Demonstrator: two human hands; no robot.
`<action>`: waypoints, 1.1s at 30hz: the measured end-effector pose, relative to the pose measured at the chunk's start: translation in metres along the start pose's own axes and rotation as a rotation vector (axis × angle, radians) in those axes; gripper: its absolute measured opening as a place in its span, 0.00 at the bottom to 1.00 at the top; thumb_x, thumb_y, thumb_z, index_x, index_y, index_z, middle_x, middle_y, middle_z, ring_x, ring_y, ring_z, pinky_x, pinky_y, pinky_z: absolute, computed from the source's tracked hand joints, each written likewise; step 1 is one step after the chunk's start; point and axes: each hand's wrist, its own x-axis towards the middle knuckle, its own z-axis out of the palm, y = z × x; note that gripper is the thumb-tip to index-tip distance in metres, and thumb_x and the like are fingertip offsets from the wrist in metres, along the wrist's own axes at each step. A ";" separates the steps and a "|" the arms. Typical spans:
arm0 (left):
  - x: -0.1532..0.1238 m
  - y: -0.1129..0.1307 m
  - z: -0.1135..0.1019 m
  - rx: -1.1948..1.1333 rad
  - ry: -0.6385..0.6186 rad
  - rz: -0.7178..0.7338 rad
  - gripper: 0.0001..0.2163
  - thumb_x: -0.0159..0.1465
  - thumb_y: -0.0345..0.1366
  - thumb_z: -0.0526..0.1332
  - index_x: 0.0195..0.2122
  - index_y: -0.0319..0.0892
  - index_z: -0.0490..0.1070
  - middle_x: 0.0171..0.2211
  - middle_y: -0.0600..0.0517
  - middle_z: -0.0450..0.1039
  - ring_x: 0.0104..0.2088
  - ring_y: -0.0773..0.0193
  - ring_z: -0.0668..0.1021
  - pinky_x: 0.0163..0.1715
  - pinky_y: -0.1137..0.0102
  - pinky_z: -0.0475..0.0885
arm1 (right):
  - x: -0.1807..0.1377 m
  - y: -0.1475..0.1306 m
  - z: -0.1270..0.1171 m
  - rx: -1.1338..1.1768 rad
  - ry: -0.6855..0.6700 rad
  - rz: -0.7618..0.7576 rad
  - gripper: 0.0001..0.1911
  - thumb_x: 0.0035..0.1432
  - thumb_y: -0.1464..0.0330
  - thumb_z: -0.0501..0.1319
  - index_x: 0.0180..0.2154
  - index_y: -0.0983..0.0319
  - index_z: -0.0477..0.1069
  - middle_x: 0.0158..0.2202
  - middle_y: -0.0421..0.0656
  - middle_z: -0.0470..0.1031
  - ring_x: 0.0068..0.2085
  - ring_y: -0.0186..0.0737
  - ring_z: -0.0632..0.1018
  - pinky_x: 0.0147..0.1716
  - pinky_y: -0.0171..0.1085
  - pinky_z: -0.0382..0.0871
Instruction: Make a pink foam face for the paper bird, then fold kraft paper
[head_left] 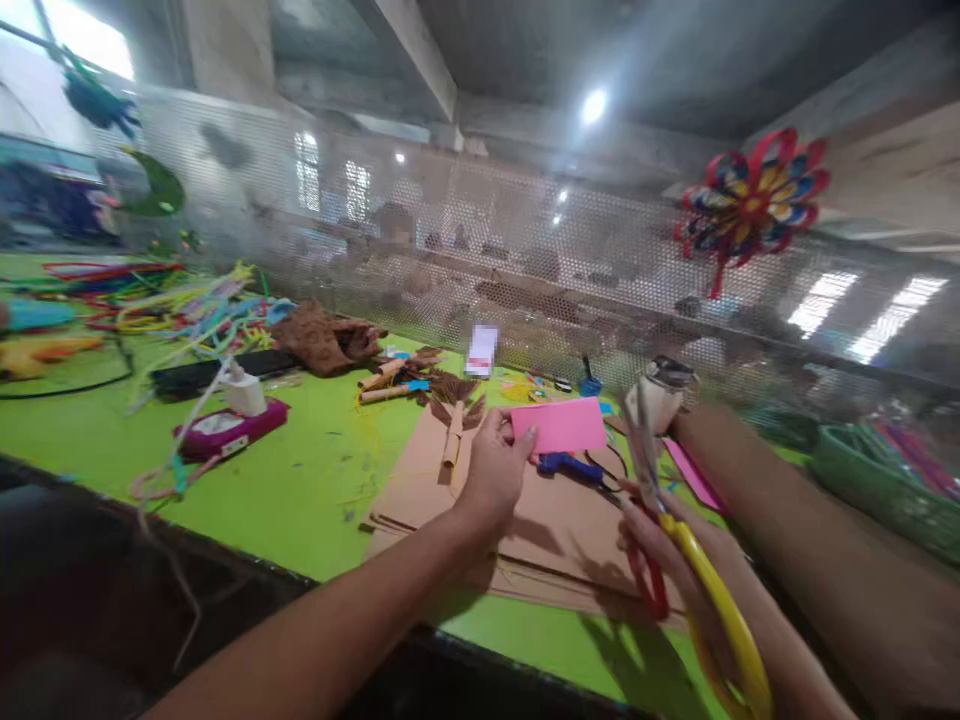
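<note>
My left hand (496, 465) pinches a folded piece of pink paper (564, 426) between thumb and fingers, above brown cardboard sheets (420, 490). My right hand (694, 560) is closed around scissors (701, 570) with one yellow and one red handle loop. Their blades point up and away, a little to the right of the paper. Just below the paper lies a blue-handled tool (571, 467) with a dark cord; its kind is partly hidden. A rolled brown paper tube with frayed brown strips (453, 435) rests on the cardboard, left of my left hand.
Another person's arm (817, 510) reaches in from the right, near a whitish container (665, 395) and a pink strip (694, 475). A green basket (885, 490) stands at the right edge. On the left are a purple power strip (232, 428) and tangled coloured cords (202, 310). Mesh rises behind the table.
</note>
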 end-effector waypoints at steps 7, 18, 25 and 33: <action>0.006 0.014 -0.002 -0.168 0.143 0.057 0.08 0.54 0.29 0.61 0.34 0.39 0.62 0.28 0.54 0.70 0.23 0.72 0.68 0.22 0.77 0.62 | -0.017 0.019 0.015 -0.242 0.002 -0.212 0.25 0.51 0.49 0.57 0.39 0.61 0.73 0.24 0.44 0.75 0.25 0.40 0.75 0.24 0.32 0.68; -0.009 0.007 0.008 -0.257 0.107 -0.036 0.08 0.54 0.29 0.62 0.34 0.38 0.64 0.29 0.53 0.70 0.26 0.71 0.71 0.24 0.76 0.63 | -0.012 -0.005 0.049 -0.155 -0.075 -0.100 0.25 0.56 0.49 0.54 0.44 0.61 0.71 0.21 0.39 0.71 0.22 0.38 0.73 0.21 0.33 0.66; -0.010 0.010 0.009 -0.256 0.131 -0.058 0.06 0.55 0.27 0.59 0.33 0.38 0.63 0.28 0.54 0.69 0.25 0.71 0.70 0.24 0.77 0.63 | -0.020 -0.012 0.047 -0.111 -0.123 -0.068 0.17 0.62 0.58 0.55 0.46 0.62 0.69 0.36 0.42 0.74 0.32 0.35 0.75 0.31 0.37 0.72; -0.011 0.006 0.010 -0.219 0.113 -0.045 0.06 0.55 0.28 0.59 0.33 0.39 0.63 0.26 0.55 0.68 0.23 0.71 0.69 0.22 0.76 0.63 | -0.027 -0.023 0.038 -0.038 -0.108 -0.050 0.15 0.63 0.63 0.55 0.49 0.60 0.68 0.50 0.46 0.69 0.45 0.41 0.74 0.43 0.44 0.71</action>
